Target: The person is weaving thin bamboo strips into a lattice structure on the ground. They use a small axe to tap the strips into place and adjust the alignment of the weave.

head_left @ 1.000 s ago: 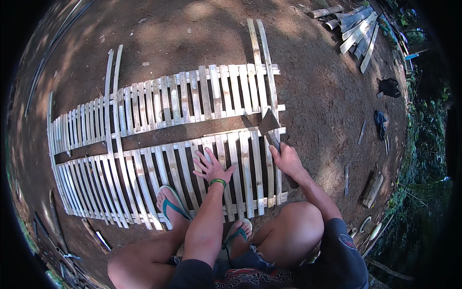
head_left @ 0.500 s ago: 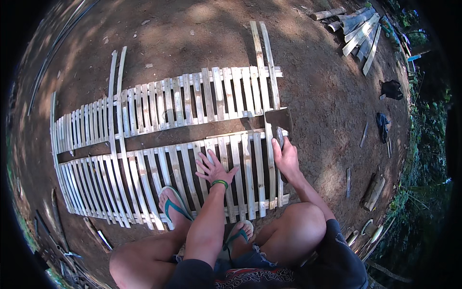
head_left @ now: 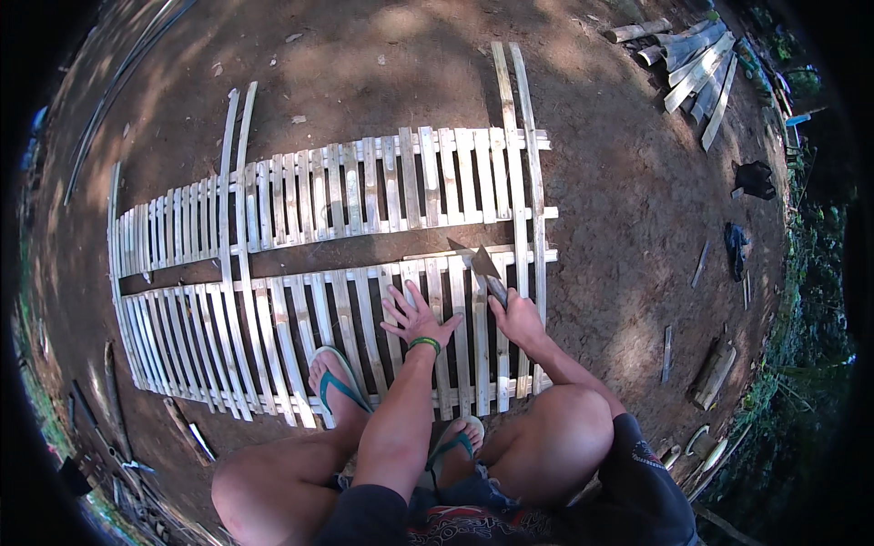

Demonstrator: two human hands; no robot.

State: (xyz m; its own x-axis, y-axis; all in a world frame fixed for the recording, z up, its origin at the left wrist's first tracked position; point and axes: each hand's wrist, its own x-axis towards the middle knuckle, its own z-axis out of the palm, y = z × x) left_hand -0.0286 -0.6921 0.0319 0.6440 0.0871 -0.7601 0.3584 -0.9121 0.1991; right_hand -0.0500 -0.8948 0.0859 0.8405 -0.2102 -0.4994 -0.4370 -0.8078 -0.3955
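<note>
Two long panels of pale bamboo slats lie side by side on the ground, the near panel at my feet and the far panel beyond it. My left hand rests on the near panel's slats with its fingers spread. In my right hand is a short tool with a broad metal blade, gripped by its handle. The blade is tilted over the near panel's far edge, where a thin bamboo strip lies. Whether the blade touches the bamboo I cannot tell.
Paired long strips cross both panels at the right, with another pair farther left. My sandalled foot stands on the near panel. Split bamboo is piled at the far right, and a short log lies at the right.
My right hand has moved left and the tool has turned, its blade shifting from the right crossing strips to the near panel's far edge. My left hand stays spread on the slats.
</note>
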